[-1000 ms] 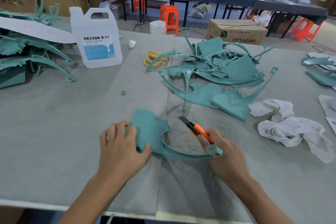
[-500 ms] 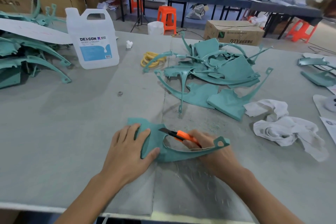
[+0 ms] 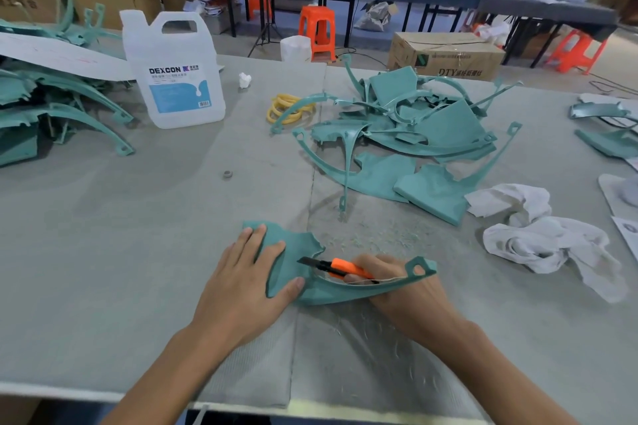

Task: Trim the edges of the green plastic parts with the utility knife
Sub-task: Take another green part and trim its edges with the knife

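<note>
A green plastic part (image 3: 303, 262), a flat panel with a long curved arm ending in a loop, lies on the grey table near the front edge. My left hand (image 3: 248, 279) lies flat on its panel, fingers straight, pressing it down. My right hand (image 3: 400, 290) grips an orange utility knife (image 3: 340, 267). The dark blade points left and lies along the inner edge of the curved arm. The arm crosses in front of my right fingers and hides part of them.
A heap of green parts (image 3: 407, 134) lies beyond, and another heap (image 3: 51, 103) at the far left. A white DEXCON jug (image 3: 176, 76) stands at the back left, yellow rings (image 3: 288, 109) mid-table, white rags (image 3: 542, 238) at the right. Shavings litter the felt.
The knife has dropped from above the part to lie along the inner edge of its curved arm, with the blade further left. My left hand has slid to the right on the panel.
</note>
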